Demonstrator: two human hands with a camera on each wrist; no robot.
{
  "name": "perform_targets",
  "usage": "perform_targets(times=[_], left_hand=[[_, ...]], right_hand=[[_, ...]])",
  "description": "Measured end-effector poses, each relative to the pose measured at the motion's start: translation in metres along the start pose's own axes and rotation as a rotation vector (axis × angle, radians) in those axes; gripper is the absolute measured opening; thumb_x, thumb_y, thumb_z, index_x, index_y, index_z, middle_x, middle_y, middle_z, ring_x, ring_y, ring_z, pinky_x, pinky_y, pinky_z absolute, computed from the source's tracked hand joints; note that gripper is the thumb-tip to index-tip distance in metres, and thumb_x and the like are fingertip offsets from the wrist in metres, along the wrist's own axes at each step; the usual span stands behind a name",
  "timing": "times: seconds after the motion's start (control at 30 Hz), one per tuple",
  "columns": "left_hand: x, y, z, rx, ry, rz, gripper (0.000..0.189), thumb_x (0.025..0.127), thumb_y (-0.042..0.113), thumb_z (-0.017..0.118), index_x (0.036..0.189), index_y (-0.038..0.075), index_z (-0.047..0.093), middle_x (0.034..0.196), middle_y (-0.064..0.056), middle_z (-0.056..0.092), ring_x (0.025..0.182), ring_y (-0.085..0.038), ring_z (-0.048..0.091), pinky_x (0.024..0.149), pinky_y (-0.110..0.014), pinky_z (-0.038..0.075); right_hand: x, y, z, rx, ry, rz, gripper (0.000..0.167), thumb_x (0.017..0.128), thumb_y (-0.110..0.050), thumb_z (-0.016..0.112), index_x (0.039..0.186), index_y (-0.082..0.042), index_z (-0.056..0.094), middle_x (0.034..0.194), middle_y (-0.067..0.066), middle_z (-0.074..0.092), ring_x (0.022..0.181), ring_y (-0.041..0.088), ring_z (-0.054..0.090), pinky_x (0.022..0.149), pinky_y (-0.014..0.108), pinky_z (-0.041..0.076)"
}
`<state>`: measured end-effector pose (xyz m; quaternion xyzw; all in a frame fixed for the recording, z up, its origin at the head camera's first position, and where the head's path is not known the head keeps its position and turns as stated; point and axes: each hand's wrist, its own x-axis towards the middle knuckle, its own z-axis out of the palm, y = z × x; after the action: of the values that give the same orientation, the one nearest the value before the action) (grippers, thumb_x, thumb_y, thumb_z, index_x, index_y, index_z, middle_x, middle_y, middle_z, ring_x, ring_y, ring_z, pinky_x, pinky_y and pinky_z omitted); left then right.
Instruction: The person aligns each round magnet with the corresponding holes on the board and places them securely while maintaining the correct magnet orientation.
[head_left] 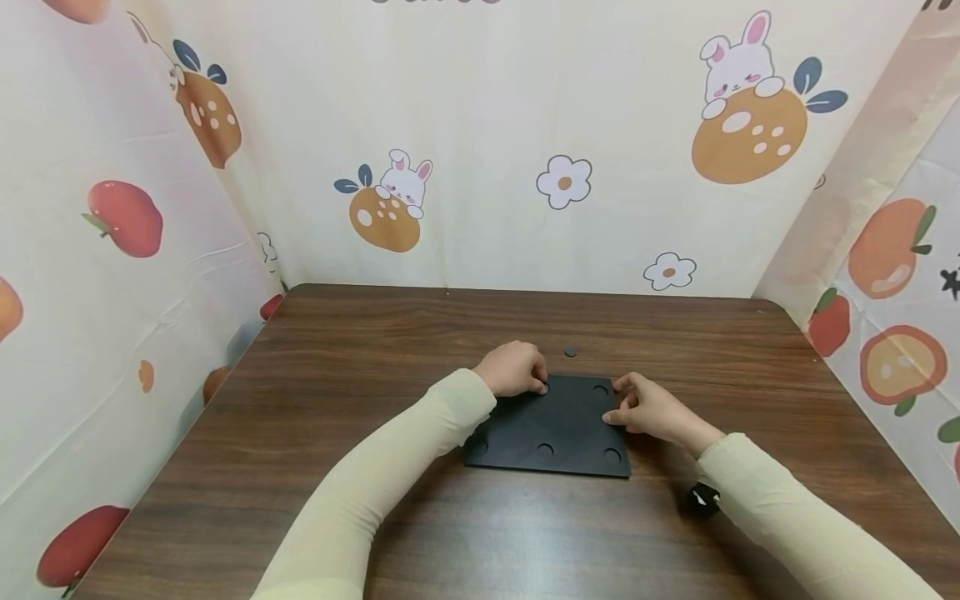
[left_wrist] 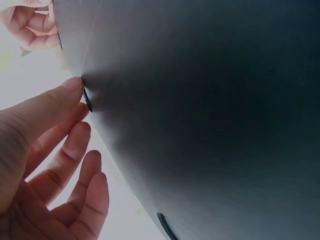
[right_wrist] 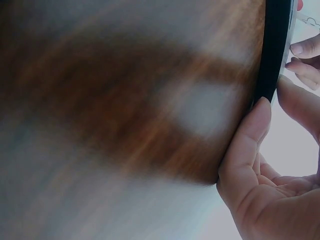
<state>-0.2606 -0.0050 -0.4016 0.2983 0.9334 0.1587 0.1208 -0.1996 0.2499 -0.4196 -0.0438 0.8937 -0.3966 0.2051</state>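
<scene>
On wood-grain table, over black board.
Clamps edge with right hand, likely to steady; touches far recess with left hand, cannot tell if pinching.

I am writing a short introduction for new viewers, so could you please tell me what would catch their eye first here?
Probably the black board on the brown table, with the left hand at its far edge and the right hand at its right edge. Next come the printed rabbits on the pale curtain behind; a small dark disc beyond the board is easily missed.
</scene>
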Motion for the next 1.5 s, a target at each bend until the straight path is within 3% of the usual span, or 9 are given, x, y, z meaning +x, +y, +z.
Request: perform_targets(times=[0.33, 0.6, 0.97, 1.5], left_hand=[[-0.005, -0.001, -0.002, 0.047, -0.027, 0.040, 0.021, 0.091, 0.027, 0.071, 0.109, 0.018, 0.074, 0.106, 0.003, 0.070, 0.091, -0.010, 0.063, 0.083, -0.027, 0.053], [-0.022, -0.012, -0.005, -0.066, 0.007, 0.036, 0.035, 0.095, 0.034, 0.064, 0.126, 0.016, 0.067, 0.115, -0.001, 0.063, 0.102, -0.014, 0.060, 0.090, -0.031, 0.051], [-0.049, -0.028, -0.010, -0.164, 0.104, -0.041, 0.041, 0.096, 0.034, 0.063, 0.131, 0.013, 0.063, 0.124, -0.006, 0.060, 0.115, -0.021, 0.062, 0.095, -0.039, 0.051], [-0.083, -0.048, -0.008, -0.247, 0.182, -0.133, 0.048, 0.094, 0.034, 0.066, 0.134, 0.009, 0.058, 0.128, -0.007, 0.060, 0.115, -0.024, 0.059, 0.096, -0.042, 0.050]], right_hand=[[0.000, 0.001, 0.000, 0.010, -0.002, 0.006, 0.062, 0.088, -0.025, 0.074, 0.133, 0.002, 0.040, 0.083, 0.007, 0.054, 0.075, 0.018, 0.056, 0.072, 0.033, 0.055], [0.000, -0.001, 0.000, 0.015, -0.006, 0.012, 0.063, 0.089, -0.025, 0.074, 0.135, 0.001, 0.039, 0.083, 0.007, 0.053, 0.074, 0.019, 0.056, 0.073, 0.033, 0.054], [0.000, -0.003, 0.000, 0.027, -0.008, 0.014, 0.063, 0.089, -0.024, 0.073, 0.136, 0.001, 0.038, 0.082, 0.007, 0.053, 0.074, 0.019, 0.056, 0.074, 0.034, 0.055], [-0.001, -0.002, 0.000, 0.033, -0.008, 0.022, 0.064, 0.089, -0.023, 0.073, 0.136, 0.001, 0.038, 0.084, 0.007, 0.053, 0.074, 0.019, 0.056, 0.076, 0.034, 0.056]])
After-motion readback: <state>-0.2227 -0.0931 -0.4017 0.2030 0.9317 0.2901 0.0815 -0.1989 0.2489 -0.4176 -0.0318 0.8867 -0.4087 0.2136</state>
